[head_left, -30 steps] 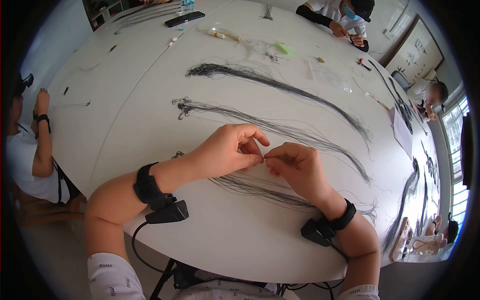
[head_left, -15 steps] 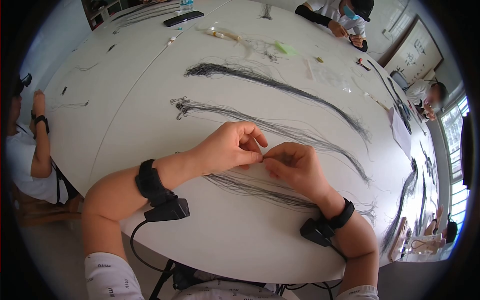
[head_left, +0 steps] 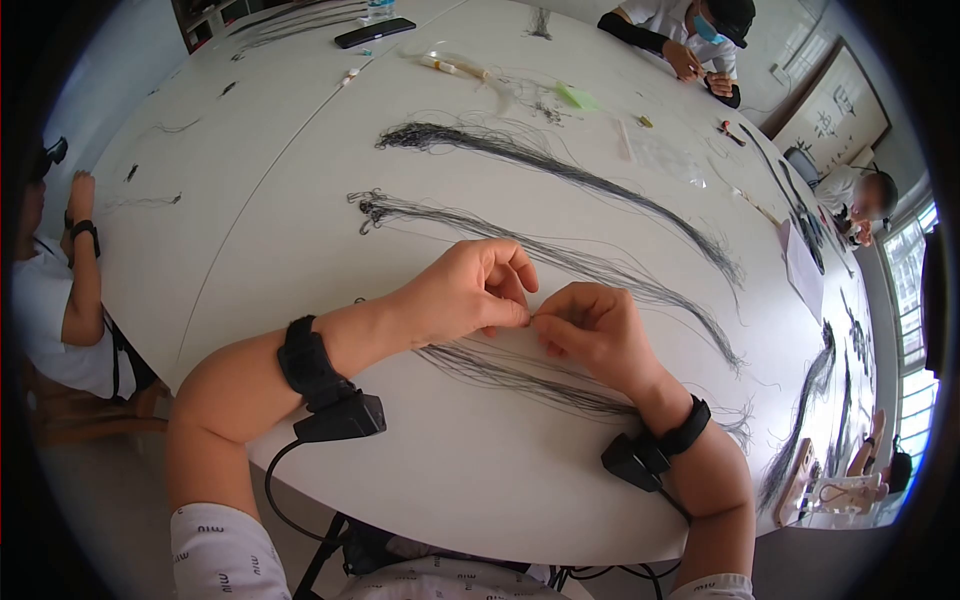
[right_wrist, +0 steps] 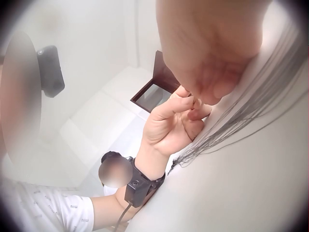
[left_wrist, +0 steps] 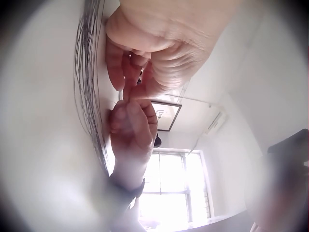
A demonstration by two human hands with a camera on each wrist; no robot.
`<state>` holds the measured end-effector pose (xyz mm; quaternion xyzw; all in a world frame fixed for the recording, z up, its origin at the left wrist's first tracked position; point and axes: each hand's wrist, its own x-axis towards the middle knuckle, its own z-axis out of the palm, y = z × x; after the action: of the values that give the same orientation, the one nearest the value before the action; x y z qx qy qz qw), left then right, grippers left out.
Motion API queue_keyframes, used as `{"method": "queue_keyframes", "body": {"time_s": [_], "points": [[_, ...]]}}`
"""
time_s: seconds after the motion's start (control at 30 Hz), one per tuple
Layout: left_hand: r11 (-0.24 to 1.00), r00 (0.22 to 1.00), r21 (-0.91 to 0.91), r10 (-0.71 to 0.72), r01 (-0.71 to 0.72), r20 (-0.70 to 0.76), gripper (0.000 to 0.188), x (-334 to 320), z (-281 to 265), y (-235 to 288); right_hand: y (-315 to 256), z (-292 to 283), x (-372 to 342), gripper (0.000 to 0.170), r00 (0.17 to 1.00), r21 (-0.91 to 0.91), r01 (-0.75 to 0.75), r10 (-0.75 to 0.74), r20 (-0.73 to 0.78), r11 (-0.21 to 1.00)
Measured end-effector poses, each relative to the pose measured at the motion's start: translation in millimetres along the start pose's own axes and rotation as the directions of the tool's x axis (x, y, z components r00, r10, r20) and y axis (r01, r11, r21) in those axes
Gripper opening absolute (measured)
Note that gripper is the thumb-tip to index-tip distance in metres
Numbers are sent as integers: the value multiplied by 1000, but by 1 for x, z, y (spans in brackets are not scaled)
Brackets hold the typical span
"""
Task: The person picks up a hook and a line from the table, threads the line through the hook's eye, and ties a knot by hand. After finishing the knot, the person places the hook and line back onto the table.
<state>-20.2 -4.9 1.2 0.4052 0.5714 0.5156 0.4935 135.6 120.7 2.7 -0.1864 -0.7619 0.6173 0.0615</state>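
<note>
Over the near part of the white table [head_left: 450,470], my left hand [head_left: 470,290] and right hand [head_left: 595,325] meet fingertip to fingertip. Each pinches between thumb and forefinger at a tiny thin piece, mostly hidden by the fingertips; I cannot tell its kind. In the left wrist view the right hand [left_wrist: 133,125] faces the left one. Beneath the hands lies a bundle of dark thin lines [head_left: 520,380], its left end covered by my left forearm. Just beyond is a second bundle [head_left: 540,250], with small curved hooks [head_left: 368,208] at its left end.
Farther off lies a thicker dark bundle [head_left: 560,160]. Behind it are a clear bag [head_left: 665,160], a green slip [head_left: 577,96] and a black phone [head_left: 376,33]. Several people sit around the table, one at the left [head_left: 80,280]. Cabled cameras hang at both my wrists.
Both hands stay close together, pinching at the same spot, with only slight shifts of the fingers. The head view has shifted slightly. The person at the left has lowered their raised hands a little.
</note>
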Motion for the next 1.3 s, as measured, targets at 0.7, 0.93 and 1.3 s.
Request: {"method": "queue_keyframes", "body": {"time_s": [0.7, 0.93, 1.3], "points": [[959, 987, 239, 159, -154, -1, 9, -3, 1, -5, 3, -1, -1, 9, 999, 77, 40, -37, -36, 996], [941, 970, 243, 244, -236, -1, 6, -4, 2, -12, 1, -2, -3, 8, 999, 92, 2, 3, -53, 996], [879, 924, 307, 383, -364, -2, 3, -6, 3, -13, 2, -1, -5, 5, 995, 73, 17, -9, -104, 997]]}}
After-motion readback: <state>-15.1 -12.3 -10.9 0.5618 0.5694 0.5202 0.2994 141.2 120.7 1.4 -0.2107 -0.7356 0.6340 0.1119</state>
